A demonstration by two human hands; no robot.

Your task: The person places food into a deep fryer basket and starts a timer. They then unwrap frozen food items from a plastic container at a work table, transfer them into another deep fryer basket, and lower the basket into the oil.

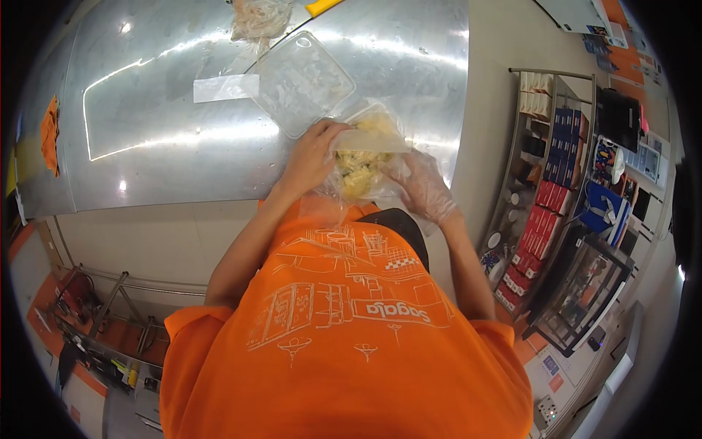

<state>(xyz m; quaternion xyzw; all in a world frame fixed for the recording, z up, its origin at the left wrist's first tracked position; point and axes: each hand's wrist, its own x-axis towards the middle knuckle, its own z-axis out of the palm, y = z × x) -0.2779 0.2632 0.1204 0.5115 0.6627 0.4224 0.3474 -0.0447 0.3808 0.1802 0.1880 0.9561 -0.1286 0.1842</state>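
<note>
A clear plastic bag (356, 186) with yellowish, dark-flecked food pieces in it rests at the table's near edge, against my front. My bare left hand (314, 156) is closed on the bag's left side, near its upper rim. On the right side, my right hand (424, 187), in a clear disposable glove, has its fingers curled against the bag; the fingertips are partly hidden by plastic. A pale translucent band (373, 141) crosses the upper part of the bag. Just beyond it lies a clear rectangular plastic container or lid (303, 84), smeared inside.
Across the steel table (168, 161), a white paper strip (219, 88) lies left of the clear container. A bag of brownish food (259, 18) and a yellow handle (322, 6) are at the far edge. An orange cloth (50, 137) lies far left. Stocked shelves (545, 183) stand right.
</note>
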